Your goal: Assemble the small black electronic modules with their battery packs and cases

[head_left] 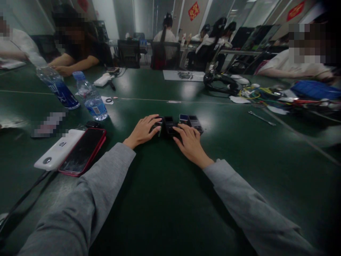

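Observation:
A row of small black box-like parts (183, 122) with open tops lies on the dark green table (165, 185) straight ahead. My left hand (142, 129) rests at the row's left end, fingers spread and touching the leftmost piece. My right hand (189, 142) lies palm down over the near side of the middle pieces, fingers stretched onto them. Both arms wear grey sleeves. What lies under the fingers is hidden.
A red-cased phone (82, 151) and a white power bank (60, 149) lie at the left, with two water bottles (92, 97) behind. Headphones (221, 82), cables and tools (262, 118) sit at the right. Other people sit around the table.

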Demonstrator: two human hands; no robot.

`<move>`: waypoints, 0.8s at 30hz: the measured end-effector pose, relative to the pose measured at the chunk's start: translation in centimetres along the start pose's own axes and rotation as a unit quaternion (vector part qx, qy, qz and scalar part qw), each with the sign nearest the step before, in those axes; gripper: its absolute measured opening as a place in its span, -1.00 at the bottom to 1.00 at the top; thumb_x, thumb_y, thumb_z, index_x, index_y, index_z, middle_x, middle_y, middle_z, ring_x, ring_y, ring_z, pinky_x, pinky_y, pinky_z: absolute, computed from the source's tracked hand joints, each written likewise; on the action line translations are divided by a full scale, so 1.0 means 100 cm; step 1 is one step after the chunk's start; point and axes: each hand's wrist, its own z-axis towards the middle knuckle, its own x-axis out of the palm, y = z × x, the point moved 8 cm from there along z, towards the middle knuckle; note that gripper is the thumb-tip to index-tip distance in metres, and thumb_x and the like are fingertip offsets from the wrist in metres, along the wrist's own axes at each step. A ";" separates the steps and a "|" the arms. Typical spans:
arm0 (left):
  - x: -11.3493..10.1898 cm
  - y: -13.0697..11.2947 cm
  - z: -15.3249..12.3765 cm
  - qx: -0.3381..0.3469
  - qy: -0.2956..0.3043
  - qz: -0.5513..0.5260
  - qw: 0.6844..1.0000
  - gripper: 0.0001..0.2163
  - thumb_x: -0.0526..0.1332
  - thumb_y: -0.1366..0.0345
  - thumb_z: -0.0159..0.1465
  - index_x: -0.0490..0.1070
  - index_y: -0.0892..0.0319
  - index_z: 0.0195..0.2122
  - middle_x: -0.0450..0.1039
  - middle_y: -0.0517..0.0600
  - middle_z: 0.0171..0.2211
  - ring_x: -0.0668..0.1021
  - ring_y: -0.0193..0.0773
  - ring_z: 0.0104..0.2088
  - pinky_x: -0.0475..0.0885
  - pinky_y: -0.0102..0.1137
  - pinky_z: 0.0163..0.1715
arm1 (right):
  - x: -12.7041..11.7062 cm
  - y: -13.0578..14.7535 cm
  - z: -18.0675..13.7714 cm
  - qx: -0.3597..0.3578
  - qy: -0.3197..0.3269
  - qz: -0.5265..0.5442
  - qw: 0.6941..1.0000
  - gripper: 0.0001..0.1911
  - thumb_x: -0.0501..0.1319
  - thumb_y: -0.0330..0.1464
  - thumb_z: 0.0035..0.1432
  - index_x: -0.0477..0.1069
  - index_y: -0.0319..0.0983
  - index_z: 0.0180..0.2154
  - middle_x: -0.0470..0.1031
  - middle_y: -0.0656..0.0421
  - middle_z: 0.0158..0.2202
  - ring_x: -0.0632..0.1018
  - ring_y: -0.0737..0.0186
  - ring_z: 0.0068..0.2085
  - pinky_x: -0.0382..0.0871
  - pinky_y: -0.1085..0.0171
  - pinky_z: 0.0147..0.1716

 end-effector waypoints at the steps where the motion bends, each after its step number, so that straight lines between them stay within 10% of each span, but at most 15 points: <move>1: 0.000 0.000 0.000 -0.001 0.001 -0.004 1.000 -0.53 -0.11 -0.02 0.44 0.23 0.05 0.26 0.20 0.08 0.32 0.34 -0.04 0.24 0.30 -0.07 0.18 | 0.000 0.000 0.000 0.000 0.003 0.000 1.000 -0.58 -0.03 -0.26 0.42 0.17 -0.15 0.25 0.24 0.01 0.28 0.21 0.02 0.31 0.00 -0.05 0.25; 24: 0.008 0.013 0.001 -0.020 -0.009 -0.041 0.999 -0.49 -0.14 -0.08 0.44 0.18 0.07 0.26 0.12 0.14 0.32 0.39 -0.02 0.23 0.45 -0.07 0.11 | 0.006 -0.006 -0.001 0.019 0.001 -0.016 1.000 -0.52 -0.04 -0.22 0.40 0.10 -0.17 0.29 0.20 -0.03 0.28 0.17 -0.02 0.32 -0.05 -0.08 0.27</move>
